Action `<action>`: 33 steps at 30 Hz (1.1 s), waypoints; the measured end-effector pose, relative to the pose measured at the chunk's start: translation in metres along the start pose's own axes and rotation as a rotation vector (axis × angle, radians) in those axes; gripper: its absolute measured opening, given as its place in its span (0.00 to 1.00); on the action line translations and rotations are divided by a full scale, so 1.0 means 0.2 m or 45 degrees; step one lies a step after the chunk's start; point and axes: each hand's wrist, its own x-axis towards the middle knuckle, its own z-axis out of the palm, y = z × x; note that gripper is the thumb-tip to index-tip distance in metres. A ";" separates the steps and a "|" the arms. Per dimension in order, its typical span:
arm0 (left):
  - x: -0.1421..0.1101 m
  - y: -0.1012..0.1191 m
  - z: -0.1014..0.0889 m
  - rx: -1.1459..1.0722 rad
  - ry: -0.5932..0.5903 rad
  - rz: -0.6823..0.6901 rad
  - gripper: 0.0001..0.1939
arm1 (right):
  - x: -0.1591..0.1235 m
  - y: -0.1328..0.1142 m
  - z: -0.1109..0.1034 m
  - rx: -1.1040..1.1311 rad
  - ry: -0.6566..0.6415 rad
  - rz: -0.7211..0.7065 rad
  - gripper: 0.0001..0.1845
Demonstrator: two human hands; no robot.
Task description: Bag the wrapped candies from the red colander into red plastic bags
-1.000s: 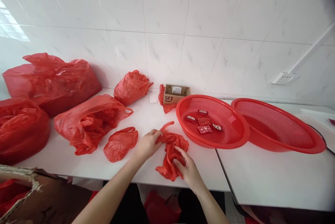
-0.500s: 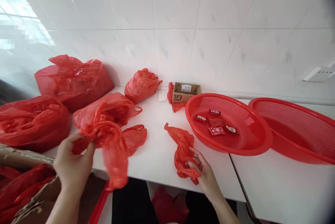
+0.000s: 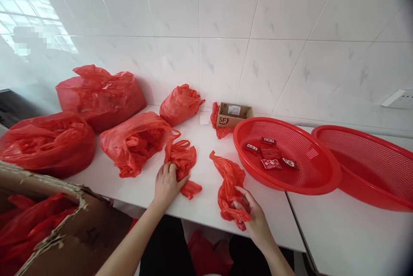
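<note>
My left hand (image 3: 168, 183) rests low over the white table, its fingers closed on a crumpled red plastic bag (image 3: 182, 155). A loose end of red plastic (image 3: 192, 189) sticks out beside the thumb, and whether it belongs to the same bag I cannot tell. At the front of the table my right hand (image 3: 253, 215) has its fingers curled around the lower end of a second red plastic bag (image 3: 227, 181), which lies stretched out toward the back. What is inside either bag does not show.
Several full red bags (image 3: 134, 138) stand at the left and back. A cardboard box (image 3: 97, 224) with red plastic sits front left. A small SF carton (image 3: 230, 121) is by the wall. To the right are a red basket (image 3: 325, 181) with several small packets and another basket (image 3: 371, 185).
My left hand has come right and down to the table, bringing the red bag it held in the air at the left. My right hand stays at its bag. The view has shifted slightly left.
</note>
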 end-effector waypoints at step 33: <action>0.55 -0.38 -0.05 -0.145 0.114 -0.413 0.17 | 0.72 -0.30 1.08 -0.969 -0.625 -0.684 0.05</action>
